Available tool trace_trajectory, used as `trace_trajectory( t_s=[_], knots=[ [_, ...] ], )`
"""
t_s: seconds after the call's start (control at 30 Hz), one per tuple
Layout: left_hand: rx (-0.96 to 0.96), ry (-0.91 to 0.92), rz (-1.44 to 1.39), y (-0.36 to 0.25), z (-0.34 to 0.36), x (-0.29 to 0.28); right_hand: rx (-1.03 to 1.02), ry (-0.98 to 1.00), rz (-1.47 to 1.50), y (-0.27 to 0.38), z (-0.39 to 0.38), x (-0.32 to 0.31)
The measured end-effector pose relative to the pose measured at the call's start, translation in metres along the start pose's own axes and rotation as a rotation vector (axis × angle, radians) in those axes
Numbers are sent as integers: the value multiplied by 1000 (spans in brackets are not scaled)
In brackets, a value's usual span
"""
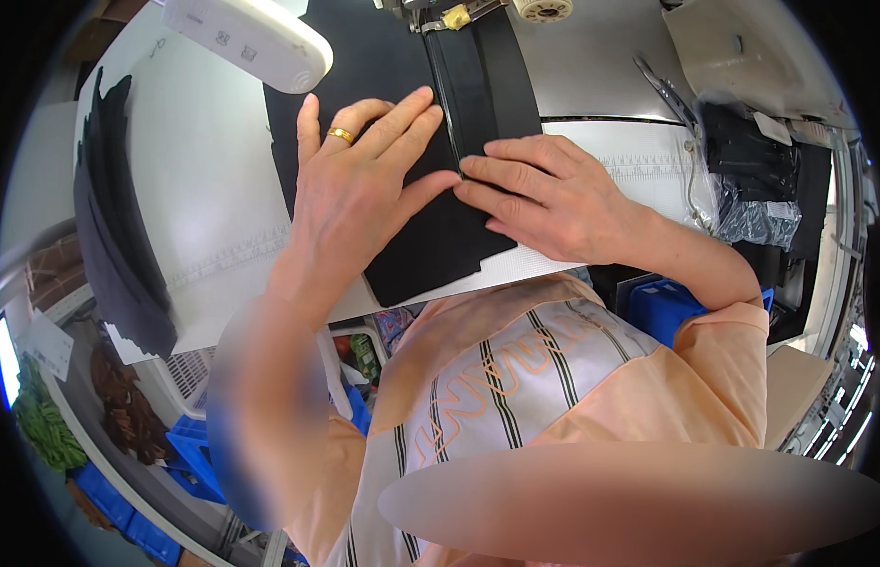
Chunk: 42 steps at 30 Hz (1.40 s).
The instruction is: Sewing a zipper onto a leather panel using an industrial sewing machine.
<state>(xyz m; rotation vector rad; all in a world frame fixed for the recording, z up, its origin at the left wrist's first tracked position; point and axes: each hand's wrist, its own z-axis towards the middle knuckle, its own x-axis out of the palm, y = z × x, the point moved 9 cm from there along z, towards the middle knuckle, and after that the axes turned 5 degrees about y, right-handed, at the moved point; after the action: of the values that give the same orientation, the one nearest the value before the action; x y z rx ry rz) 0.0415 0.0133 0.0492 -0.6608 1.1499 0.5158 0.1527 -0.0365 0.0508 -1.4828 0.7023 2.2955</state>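
A piece of black fabric lies on the white sewing table, its upper part running under the sewing machine's needle area. Along it goes a narrow, shiny dark strip or seam, whose exact kind I cannot make out. My left hand, with a ring on one finger, rests spread on the fabric left of this strip, its fingertips beside it. My right hand lies with fingers stretched across the fabric from the right, fingertips at the strip close to my left thumb. The right thumb is hidden.
A white lamp-like unit juts in at the upper left. Stacked dark fabric pieces hang over the table's left edge. Scissor-like metal tool and bagged black pieces lie at right. A blue bin stands below the table.
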Motion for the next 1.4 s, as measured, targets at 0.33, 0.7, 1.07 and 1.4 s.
trace_trajectory(
  t_s=[0.33, 0.7, 1.07, 1.4],
  knots=[
    [4, -50, -42, 22, 18, 2, -11, 6, -30, -21, 14, 0],
    [113, -259, 94, 18, 29, -4, 4, -40, -52, -45, 26, -1],
    [99, -287, 91, 16, 25, -2, -26, -59, -58, -66, 38, -2],
    [47, -267, 21, 20, 27, -1, 55, -110, -83, -83, 45, -2]
  ],
)
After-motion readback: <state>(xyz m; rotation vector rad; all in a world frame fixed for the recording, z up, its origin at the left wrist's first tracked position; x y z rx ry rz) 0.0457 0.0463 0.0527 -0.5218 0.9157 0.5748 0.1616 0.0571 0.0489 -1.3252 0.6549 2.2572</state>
